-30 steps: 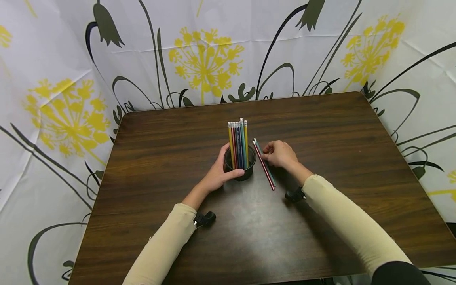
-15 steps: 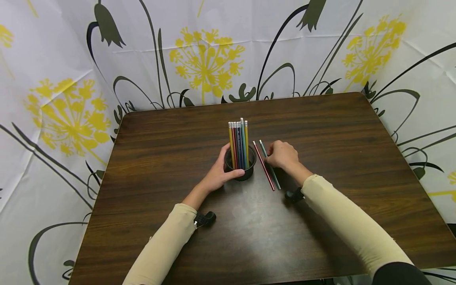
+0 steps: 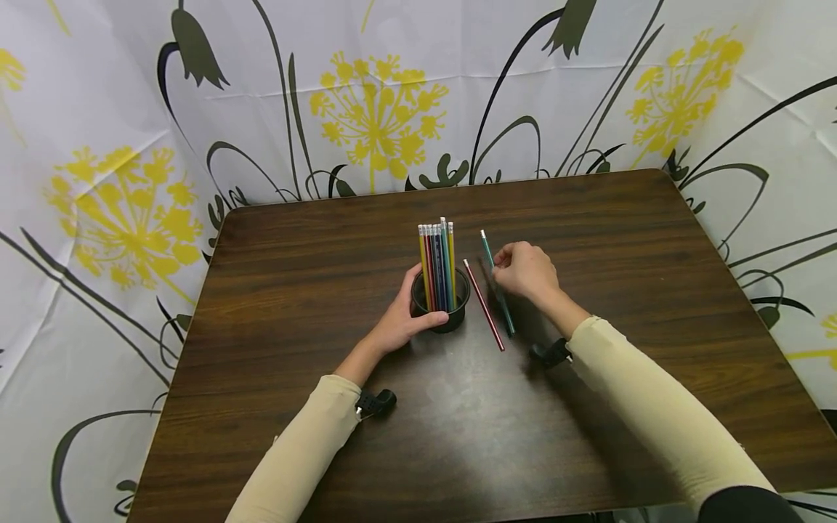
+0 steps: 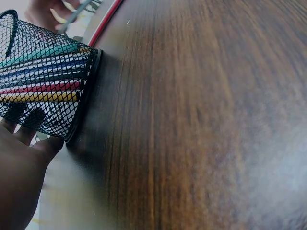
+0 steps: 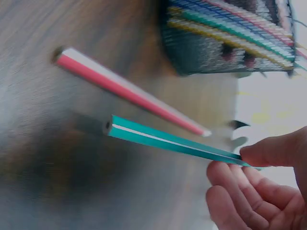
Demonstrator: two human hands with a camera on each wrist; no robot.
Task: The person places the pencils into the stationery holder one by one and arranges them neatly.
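Observation:
A black mesh cup (image 3: pixel 442 305) (image 4: pixel 45 91) (image 5: pixel 230 36) stands mid-table with several coloured pencils (image 3: pixel 438 261) upright in it. My left hand (image 3: pixel 402 319) (image 4: pixel 19 177) grips the cup from its left side. My right hand (image 3: pixel 526 272) (image 5: pixel 259 187) pinches a green pencil (image 3: pixel 497 283) (image 5: pixel 168 139) near its upper part and holds it lifted off the table (image 3: pixel 588 232), tilted. A red pencil (image 3: pixel 484 305) (image 5: pixel 129 91) lies flat on the table between the cup and the green pencil.
The dark wooden table is backed on three sides by a white cloth (image 3: pixel 379 94) printed with yellow and dark flowers. Small black wrist cameras (image 3: pixel 375 402) sit at both cuffs.
My right hand slid the green pencil away from the red one, then lifted it and moved it up and right. The left hand and cup stayed put.

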